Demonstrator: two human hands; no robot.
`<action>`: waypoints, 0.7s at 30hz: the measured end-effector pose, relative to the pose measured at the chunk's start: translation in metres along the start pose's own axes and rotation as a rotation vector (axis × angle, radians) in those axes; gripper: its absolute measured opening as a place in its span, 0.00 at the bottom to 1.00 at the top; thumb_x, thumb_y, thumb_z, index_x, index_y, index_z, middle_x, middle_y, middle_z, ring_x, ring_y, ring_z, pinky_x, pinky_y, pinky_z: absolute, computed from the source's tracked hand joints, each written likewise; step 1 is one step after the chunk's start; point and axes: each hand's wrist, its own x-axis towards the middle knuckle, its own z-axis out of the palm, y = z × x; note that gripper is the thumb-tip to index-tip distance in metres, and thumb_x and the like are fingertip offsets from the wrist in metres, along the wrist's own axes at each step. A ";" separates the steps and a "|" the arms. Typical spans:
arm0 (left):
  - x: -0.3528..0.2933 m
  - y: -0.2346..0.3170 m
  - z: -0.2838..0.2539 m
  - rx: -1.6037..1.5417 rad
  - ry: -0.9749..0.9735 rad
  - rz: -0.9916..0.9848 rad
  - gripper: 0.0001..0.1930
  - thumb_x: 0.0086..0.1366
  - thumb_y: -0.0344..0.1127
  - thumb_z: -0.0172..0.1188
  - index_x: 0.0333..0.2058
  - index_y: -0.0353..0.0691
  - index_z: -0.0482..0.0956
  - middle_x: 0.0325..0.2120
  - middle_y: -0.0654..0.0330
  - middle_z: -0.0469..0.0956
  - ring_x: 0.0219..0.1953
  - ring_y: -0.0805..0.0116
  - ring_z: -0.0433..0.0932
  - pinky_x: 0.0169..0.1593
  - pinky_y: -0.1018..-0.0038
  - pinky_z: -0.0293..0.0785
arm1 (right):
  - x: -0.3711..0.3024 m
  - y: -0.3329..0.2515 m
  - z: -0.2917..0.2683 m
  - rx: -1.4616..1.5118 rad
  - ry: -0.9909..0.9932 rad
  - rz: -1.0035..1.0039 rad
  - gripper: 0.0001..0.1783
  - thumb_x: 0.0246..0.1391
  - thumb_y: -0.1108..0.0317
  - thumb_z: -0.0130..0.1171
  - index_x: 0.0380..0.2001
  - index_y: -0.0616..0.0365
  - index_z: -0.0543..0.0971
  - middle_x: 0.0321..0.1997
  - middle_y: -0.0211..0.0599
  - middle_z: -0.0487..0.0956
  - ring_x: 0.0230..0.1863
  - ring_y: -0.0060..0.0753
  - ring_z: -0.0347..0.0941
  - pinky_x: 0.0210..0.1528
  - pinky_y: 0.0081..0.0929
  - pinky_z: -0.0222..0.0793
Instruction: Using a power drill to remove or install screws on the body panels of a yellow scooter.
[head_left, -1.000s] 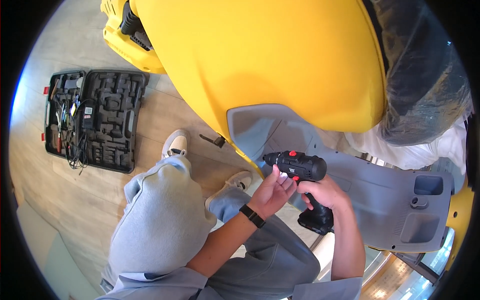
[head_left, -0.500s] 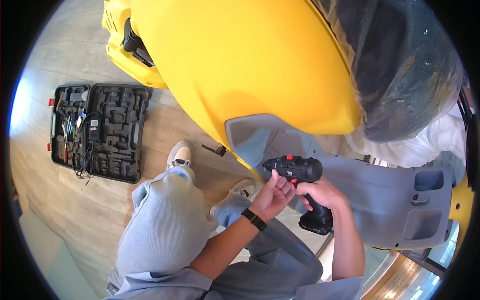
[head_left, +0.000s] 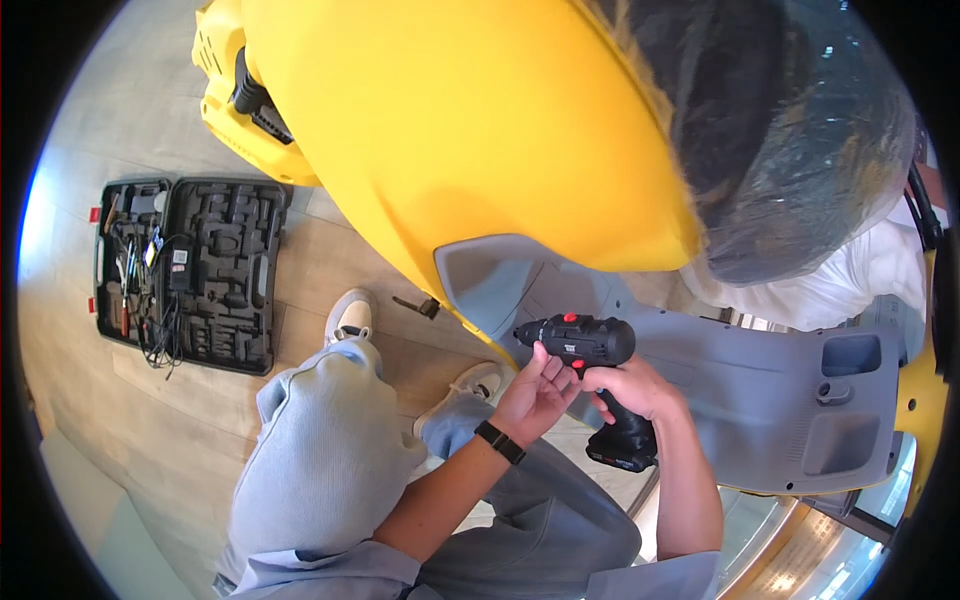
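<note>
A black cordless drill (head_left: 590,342) with red buttons lies across the middle of the view, its chuck turned to the left and its battery low. My right hand (head_left: 640,388) is wrapped round its handle just under the body. My left hand (head_left: 535,392), palm turned up and fingers curled, supports the drill from beneath at the front; its thumb touches the collar behind the chuck. Whether a bit sits in the chuck is too small to tell. Behind the drill runs a grey plastic panel (head_left: 730,372) with moulded recesses, joined to a large yellow body shell (head_left: 470,130).
On the wooden floor (head_left: 330,250) at left lies an opened black tool case (head_left: 225,270) with hand tools and cables in its left half. A dark bundle in clear plastic wrap (head_left: 790,130) rises at upper right, above white cloth (head_left: 830,285). A small dark bracket (head_left: 428,307) juts from the shell's edge.
The whole view has shifted slightly, so most things sit a little further left. Both hands keep the same hold on the drill.
</note>
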 end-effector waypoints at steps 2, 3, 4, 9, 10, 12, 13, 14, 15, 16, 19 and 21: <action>0.000 0.000 0.000 0.005 -0.035 -0.013 0.16 0.69 0.54 0.53 0.37 0.47 0.75 0.33 0.70 0.77 0.42 0.70 0.76 0.56 0.66 0.71 | 0.003 0.006 -0.001 0.022 -0.025 -0.022 0.09 0.44 0.66 0.57 0.27 0.60 0.75 0.16 0.34 0.71 0.16 0.27 0.67 0.20 0.29 0.63; 0.000 0.000 0.003 0.045 0.015 -0.002 0.17 0.70 0.55 0.52 0.39 0.48 0.75 0.36 0.69 0.78 0.41 0.70 0.75 0.56 0.66 0.70 | 0.005 0.008 -0.004 -0.004 -0.028 -0.011 0.10 0.44 0.66 0.57 0.29 0.60 0.76 0.16 0.33 0.71 0.16 0.27 0.67 0.19 0.29 0.64; -0.002 -0.002 0.007 0.059 0.005 -0.005 0.17 0.70 0.55 0.52 0.39 0.48 0.75 0.36 0.69 0.78 0.41 0.70 0.75 0.56 0.66 0.70 | 0.003 0.008 -0.004 0.000 -0.021 -0.027 0.10 0.44 0.66 0.57 0.29 0.60 0.76 0.16 0.33 0.71 0.16 0.27 0.67 0.19 0.29 0.64; -0.004 0.003 0.006 0.066 0.117 0.013 0.17 0.69 0.55 0.53 0.43 0.48 0.77 0.44 0.66 0.79 0.51 0.67 0.74 0.58 0.62 0.68 | -0.002 0.005 -0.001 -0.032 -0.054 -0.068 0.12 0.45 0.67 0.57 0.33 0.62 0.76 0.18 0.34 0.73 0.16 0.27 0.69 0.18 0.30 0.66; -0.002 0.000 0.004 0.014 0.111 0.011 0.18 0.69 0.55 0.54 0.45 0.49 0.78 0.47 0.66 0.78 0.52 0.67 0.74 0.59 0.60 0.68 | -0.001 0.013 -0.006 -0.053 -0.054 -0.078 0.12 0.46 0.67 0.57 0.34 0.62 0.76 0.19 0.34 0.74 0.16 0.27 0.69 0.18 0.29 0.66; 0.002 -0.001 -0.002 0.027 0.108 0.019 0.17 0.69 0.54 0.54 0.46 0.51 0.78 0.47 0.66 0.79 0.51 0.66 0.74 0.58 0.60 0.67 | -0.014 0.008 0.001 0.012 -0.050 -0.140 0.12 0.47 0.66 0.57 0.33 0.62 0.76 0.19 0.35 0.74 0.16 0.27 0.69 0.19 0.29 0.67; 0.003 -0.001 -0.002 0.016 0.131 0.007 0.17 0.69 0.54 0.54 0.46 0.50 0.78 0.48 0.66 0.79 0.51 0.65 0.75 0.56 0.60 0.67 | -0.019 0.005 0.005 0.076 -0.048 -0.167 0.11 0.48 0.66 0.57 0.33 0.62 0.76 0.20 0.35 0.75 0.16 0.26 0.69 0.19 0.28 0.67; 0.002 -0.002 0.000 -0.001 0.157 -0.015 0.17 0.69 0.54 0.54 0.46 0.50 0.78 0.48 0.65 0.79 0.50 0.65 0.75 0.55 0.61 0.67 | -0.023 0.005 0.008 0.078 -0.049 -0.184 0.11 0.48 0.66 0.57 0.33 0.62 0.76 0.20 0.35 0.75 0.16 0.26 0.69 0.19 0.28 0.67; 0.000 -0.001 0.000 0.007 0.159 -0.020 0.16 0.69 0.53 0.54 0.45 0.50 0.78 0.47 0.65 0.79 0.50 0.64 0.75 0.51 0.62 0.67 | -0.025 0.005 0.011 0.082 -0.040 -0.189 0.11 0.48 0.65 0.57 0.32 0.61 0.75 0.19 0.35 0.74 0.17 0.27 0.69 0.20 0.28 0.67; -0.001 0.004 0.000 0.018 0.152 -0.018 0.16 0.69 0.53 0.54 0.45 0.50 0.78 0.47 0.65 0.79 0.50 0.64 0.75 0.51 0.62 0.67 | -0.026 0.005 0.013 0.086 -0.030 -0.193 0.11 0.48 0.65 0.58 0.31 0.61 0.74 0.19 0.35 0.73 0.18 0.27 0.70 0.20 0.27 0.66; 0.003 0.011 -0.004 0.038 0.189 -0.013 0.16 0.69 0.51 0.55 0.43 0.47 0.78 0.48 0.63 0.79 0.49 0.63 0.76 0.54 0.61 0.68 | -0.008 0.011 0.004 0.036 -0.097 -0.154 0.11 0.48 0.64 0.58 0.32 0.61 0.74 0.19 0.34 0.73 0.17 0.26 0.69 0.19 0.26 0.66; 0.004 0.023 -0.009 0.035 0.050 -0.049 0.16 0.70 0.49 0.54 0.43 0.43 0.76 0.48 0.60 0.78 0.52 0.61 0.76 0.58 0.59 0.69 | -0.016 -0.003 -0.005 -0.034 -0.083 -0.117 0.12 0.48 0.64 0.59 0.32 0.61 0.74 0.19 0.34 0.73 0.16 0.25 0.68 0.19 0.26 0.66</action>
